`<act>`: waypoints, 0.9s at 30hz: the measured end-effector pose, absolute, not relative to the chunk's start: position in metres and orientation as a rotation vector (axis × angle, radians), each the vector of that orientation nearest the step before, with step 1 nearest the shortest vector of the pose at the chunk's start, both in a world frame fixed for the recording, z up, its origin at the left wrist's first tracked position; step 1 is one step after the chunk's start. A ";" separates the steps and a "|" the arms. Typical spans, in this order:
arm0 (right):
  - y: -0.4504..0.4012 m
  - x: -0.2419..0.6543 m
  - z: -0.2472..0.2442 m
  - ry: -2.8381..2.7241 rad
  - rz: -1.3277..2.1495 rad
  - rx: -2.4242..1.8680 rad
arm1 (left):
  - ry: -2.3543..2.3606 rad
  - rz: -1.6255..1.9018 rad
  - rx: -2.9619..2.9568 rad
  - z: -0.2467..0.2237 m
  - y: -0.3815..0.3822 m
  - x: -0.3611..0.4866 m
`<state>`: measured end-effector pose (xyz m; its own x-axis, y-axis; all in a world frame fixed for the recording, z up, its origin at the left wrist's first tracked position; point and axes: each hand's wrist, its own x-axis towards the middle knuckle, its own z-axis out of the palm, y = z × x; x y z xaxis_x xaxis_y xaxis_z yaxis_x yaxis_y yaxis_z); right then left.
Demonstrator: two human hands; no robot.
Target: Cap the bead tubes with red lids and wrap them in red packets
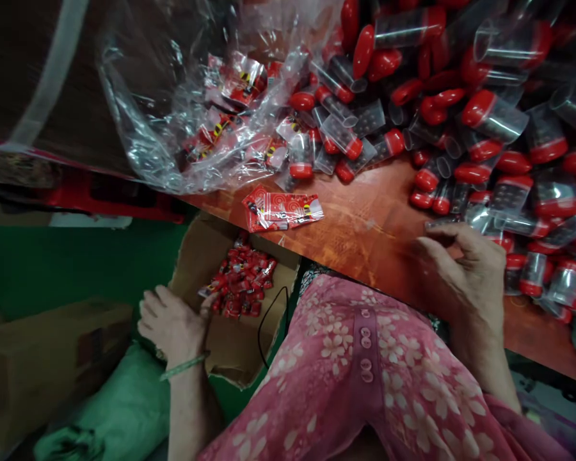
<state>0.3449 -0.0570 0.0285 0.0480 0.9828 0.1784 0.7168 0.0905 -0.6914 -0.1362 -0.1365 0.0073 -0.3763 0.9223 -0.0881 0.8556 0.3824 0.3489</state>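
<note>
My left hand [173, 322], a bangle on its wrist, is spread at the left rim of a cardboard box [281, 256] and holds nothing. Small red wrapped pieces [244, 282] lie inside that box. On the orange tabletop [365, 211] my right hand [470, 262] is bent beside the heap of clear tubes with red caps [496, 118]; its thumb and forefinger close around a clear tube, partly hidden and blurred. Flat red printed wrappers [283, 210] rest near the table's front edge. More wrappers [242, 80] sit in a clear plastic bag [148, 137].
Closed cardboard boxes [43, 365] and a green sack [120, 410] stand at the lower left. A red plastic object [120, 198] is left of the table. A black cord [264, 326] loops over the open box.
</note>
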 end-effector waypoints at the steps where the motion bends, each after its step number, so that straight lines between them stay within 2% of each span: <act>1: -0.058 0.351 0.027 -1.749 0.470 -1.708 | 2.431 0.448 1.688 0.007 -0.128 -0.125; 3: -0.059 0.361 0.024 -1.801 0.395 -1.759 | 2.303 0.648 1.853 0.005 -0.103 -0.088; 5: -0.061 0.366 0.021 -1.849 0.296 -1.811 | 1.974 0.713 2.148 0.003 -0.073 -0.042; 9: -0.064 0.366 0.015 -1.904 0.140 -1.899 | 1.592 0.617 2.486 -0.014 -0.024 0.020; 13: -0.063 0.361 0.011 -2.043 0.168 -1.971 | 1.581 0.566 2.497 -0.035 -0.004 0.025; 16: -0.061 0.359 0.009 -2.152 0.193 -1.968 | 1.557 0.653 2.492 -0.043 0.000 0.019; 21: -0.057 0.358 0.010 -2.223 0.210 -1.987 | 1.598 0.859 2.463 -0.048 0.000 0.022; 27: -0.055 0.353 0.013 -2.254 0.219 -1.979 | 1.516 0.937 2.390 -0.046 0.003 0.034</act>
